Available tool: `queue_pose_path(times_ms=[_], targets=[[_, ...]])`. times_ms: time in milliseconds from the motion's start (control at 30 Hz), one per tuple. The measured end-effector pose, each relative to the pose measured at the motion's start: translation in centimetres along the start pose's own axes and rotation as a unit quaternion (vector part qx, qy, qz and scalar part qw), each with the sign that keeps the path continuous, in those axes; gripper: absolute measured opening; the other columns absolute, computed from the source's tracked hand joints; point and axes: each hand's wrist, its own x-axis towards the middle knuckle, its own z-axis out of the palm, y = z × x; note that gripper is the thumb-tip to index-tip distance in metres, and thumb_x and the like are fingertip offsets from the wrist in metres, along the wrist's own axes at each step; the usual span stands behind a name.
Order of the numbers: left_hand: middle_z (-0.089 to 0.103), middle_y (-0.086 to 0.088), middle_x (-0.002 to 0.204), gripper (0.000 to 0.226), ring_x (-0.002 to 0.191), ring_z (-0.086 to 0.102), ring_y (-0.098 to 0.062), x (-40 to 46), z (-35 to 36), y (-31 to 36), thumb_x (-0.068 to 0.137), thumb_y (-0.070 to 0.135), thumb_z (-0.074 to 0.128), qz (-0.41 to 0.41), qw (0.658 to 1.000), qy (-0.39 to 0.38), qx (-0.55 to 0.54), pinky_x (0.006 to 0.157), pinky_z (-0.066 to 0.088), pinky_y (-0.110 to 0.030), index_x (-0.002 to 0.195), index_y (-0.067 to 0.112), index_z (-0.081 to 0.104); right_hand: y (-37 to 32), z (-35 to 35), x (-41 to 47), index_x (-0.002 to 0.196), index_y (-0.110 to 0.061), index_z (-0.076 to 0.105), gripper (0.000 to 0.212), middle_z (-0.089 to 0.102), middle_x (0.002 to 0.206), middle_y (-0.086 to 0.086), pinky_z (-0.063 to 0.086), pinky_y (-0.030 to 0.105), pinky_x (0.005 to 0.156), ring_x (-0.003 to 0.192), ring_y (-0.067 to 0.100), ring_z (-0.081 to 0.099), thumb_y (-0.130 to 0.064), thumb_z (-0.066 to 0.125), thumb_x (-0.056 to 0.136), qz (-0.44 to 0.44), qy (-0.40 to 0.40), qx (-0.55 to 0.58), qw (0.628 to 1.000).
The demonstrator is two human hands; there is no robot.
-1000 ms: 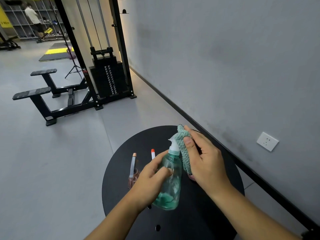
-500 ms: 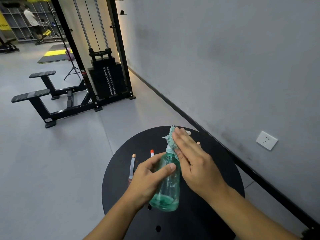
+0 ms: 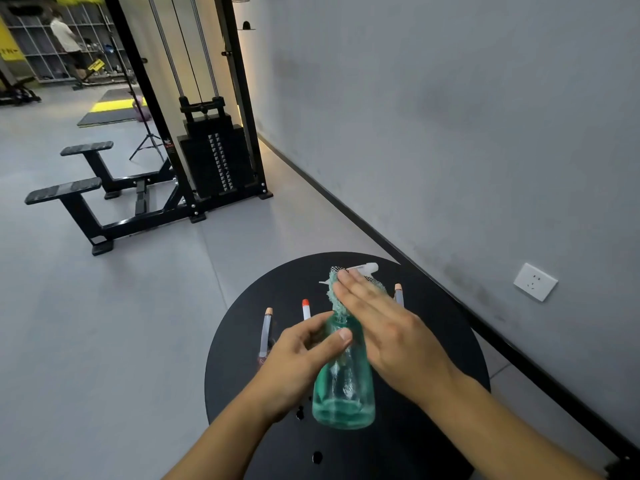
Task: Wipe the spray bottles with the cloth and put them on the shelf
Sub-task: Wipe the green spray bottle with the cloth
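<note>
Two hands over round black surface (image 3: 242, 382). Left hand (image 3: 298, 358) closed around clear green plastic spray bottle (image 3: 344, 386), tilted, nozzle toward 12 o'clock. Right hand (image 3: 388, 327), fingers flat, presses teal knitted cloth (image 3: 337, 296) against its neck. Three slim capped tubes stand behind.

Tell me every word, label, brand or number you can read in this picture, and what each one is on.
None can be read.
Yellow banner at the far left: dark marks, too blurred to read.
Small yellow sign near the far racks: dark marks, too small to read.
Red and white sticker on the weight machine frame: too small to read.
Green spray bottle, cloth and wall socket: no lettering visible.
</note>
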Motion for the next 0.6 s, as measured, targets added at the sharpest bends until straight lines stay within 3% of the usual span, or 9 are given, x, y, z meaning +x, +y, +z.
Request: queue_pose_path(times_ms=[67, 200, 267, 367, 500, 600], targets=[[0.078, -0.013, 0.126, 0.032, 0.123, 0.073, -0.032, -0.1, -0.3, 0.1, 0.102, 0.027, 0.068, -0.007, 1.0, -0.012, 0.003, 0.106, 0.058, -0.038, 0.131, 0.015, 0.074, 0.4, -0.1, 0.1, 0.157, -0.015, 0.046, 0.077, 0.038, 0.167, -0.004, 0.017, 0.02, 0.128, 0.157, 0.008, 0.028, 0.015, 0.057, 0.087, -0.004, -0.012, -0.013, 1.0], [0.078, -0.008, 0.128, 0.03, 0.125, 0.072, -0.026, -0.3, -0.6, 0.2, 0.105, 0.021, 0.065, -0.01, 0.999, -0.023, 0.024, 0.105, 0.056, -0.031, 0.133, 0.016, 0.073, 1.3, -0.5, -0.1, 0.159, -0.021, 0.042, 0.082, 0.033, 0.168, -0.009, 0.034, 0.037, 0.125, 0.157, 0.003, 0.025, 0.015, 0.056, 0.087, 0.049, 0.005, -0.012, 0.999], [0.078, -0.01, 0.129, 0.028, 0.126, 0.071, -0.03, -0.3, -0.6, 0.0, 0.106, 0.022, 0.067, -0.01, 0.999, -0.02, 0.026, 0.108, 0.056, -0.036, 0.133, 0.016, 0.073, 0.6, -0.3, -0.3, 0.16, -0.021, 0.042, 0.076, 0.034, 0.169, -0.008, 0.033, 0.042, 0.126, 0.157, 0.004, 0.025, 0.009, 0.05, 0.09, 0.046, -0.006, -0.014, 0.999], [0.077, -0.015, 0.127, 0.028, 0.125, 0.071, -0.035, -0.3, -0.7, -0.2, 0.106, 0.026, 0.069, -0.017, 1.0, -0.02, 0.013, 0.107, 0.058, -0.041, 0.132, 0.016, 0.073, -0.3, -0.2, -0.3, 0.156, -0.015, 0.048, 0.068, 0.041, 0.165, -0.002, 0.015, 0.02, 0.128, 0.156, 0.009, 0.03, -0.001, 0.037, 0.09, 0.003, -0.023, -0.024, 0.999], [0.079, -0.008, 0.126, 0.03, 0.123, 0.073, -0.026, -0.3, -0.7, 0.3, 0.106, 0.021, 0.064, -0.011, 0.999, -0.029, 0.03, 0.102, 0.057, -0.032, 0.134, 0.015, 0.072, 1.1, -0.5, 0.0, 0.158, -0.018, 0.044, 0.075, 0.036, 0.168, -0.006, 0.042, 0.046, 0.119, 0.156, 0.007, 0.028, 0.012, 0.053, 0.09, 0.033, 0.009, -0.02, 0.999], [0.078, -0.009, 0.127, 0.03, 0.124, 0.073, -0.028, -0.3, -0.8, 0.2, 0.105, 0.022, 0.066, -0.015, 0.999, -0.027, 0.026, 0.107, 0.057, -0.039, 0.135, 0.016, 0.071, 0.6, -0.2, -0.1, 0.158, -0.018, 0.044, 0.079, 0.035, 0.168, -0.005, 0.041, 0.048, 0.12, 0.157, 0.008, 0.026, 0.014, 0.059, 0.088, 0.036, 0.008, -0.012, 0.999]])
